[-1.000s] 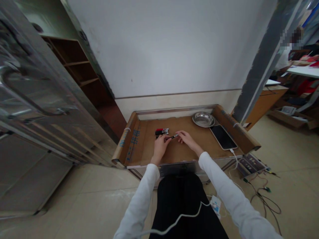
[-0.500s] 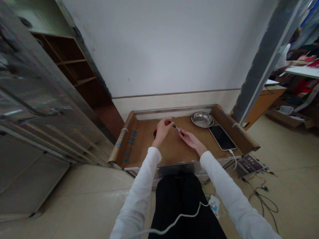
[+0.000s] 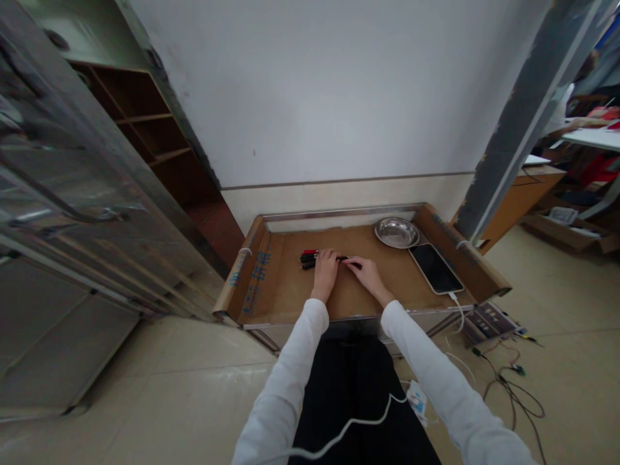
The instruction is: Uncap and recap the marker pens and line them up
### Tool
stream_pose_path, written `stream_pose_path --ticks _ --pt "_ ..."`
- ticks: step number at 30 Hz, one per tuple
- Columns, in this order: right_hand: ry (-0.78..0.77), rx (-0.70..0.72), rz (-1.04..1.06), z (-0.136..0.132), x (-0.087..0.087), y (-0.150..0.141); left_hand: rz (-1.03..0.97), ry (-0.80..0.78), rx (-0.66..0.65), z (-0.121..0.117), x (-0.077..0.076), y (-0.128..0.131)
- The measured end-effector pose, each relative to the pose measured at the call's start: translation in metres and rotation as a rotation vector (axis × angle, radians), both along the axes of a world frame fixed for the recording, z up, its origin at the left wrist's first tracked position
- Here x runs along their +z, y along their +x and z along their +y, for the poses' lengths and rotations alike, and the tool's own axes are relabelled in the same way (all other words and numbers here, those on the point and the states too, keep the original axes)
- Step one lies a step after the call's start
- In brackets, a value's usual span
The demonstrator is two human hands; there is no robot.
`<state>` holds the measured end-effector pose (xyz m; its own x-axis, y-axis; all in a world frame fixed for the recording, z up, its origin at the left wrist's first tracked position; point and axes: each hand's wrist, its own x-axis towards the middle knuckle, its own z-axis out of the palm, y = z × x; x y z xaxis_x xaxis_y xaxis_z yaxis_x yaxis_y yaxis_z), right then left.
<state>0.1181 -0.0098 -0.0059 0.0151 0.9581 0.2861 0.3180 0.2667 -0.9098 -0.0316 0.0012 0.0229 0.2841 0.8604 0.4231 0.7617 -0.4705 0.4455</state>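
Note:
On the brown cardboard lining of the tray table (image 3: 285, 294) lies a small bunch of pens (image 3: 309, 259), black ones and a red one, their ends sticking out to the left. My left hand (image 3: 326, 270) lies over the bunch with its fingers curled down around it, hiding the pens' middle. Just to the right, my right hand (image 3: 367, 274) pinches the end of a dark pen (image 3: 343, 258) that points left toward my left hand. The pen's far end is covered by my left fingers.
A shiny metal bowl (image 3: 396, 232) stands at the back right, beside a phone (image 3: 436, 268) with a white charging cable (image 3: 455, 298). Cardboard-covered sides (image 3: 479, 265) edge the table. Cables (image 3: 508, 387) and a power box (image 3: 487, 323) lie on the floor.
Both hands, earlier holding one pen up between them, have come down to the cardboard. My left hand now covers the bunch of pens, and the pen has turned flatter.

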Motion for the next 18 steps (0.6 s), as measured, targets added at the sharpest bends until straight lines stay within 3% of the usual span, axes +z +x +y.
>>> stream_pose_path --ticks 4,9,13,18 --pt "0.097 0.036 -0.206 -0.011 0.002 0.003 -0.024 0.11 0.006 -0.017 -0.006 -0.001" --pt "0.111 -0.015 -0.351 -0.022 0.003 0.005 0.02 0.007 -0.122 -0.021 -0.013 -0.004" --pt "0.168 -0.046 -0.458 -0.024 0.004 0.006 0.029 -0.033 -0.089 -0.02 -0.014 -0.004" --pt "0.155 -0.207 -0.49 -0.021 -0.003 0.012 0.019 -0.022 -0.017 -0.021 -0.015 -0.004"
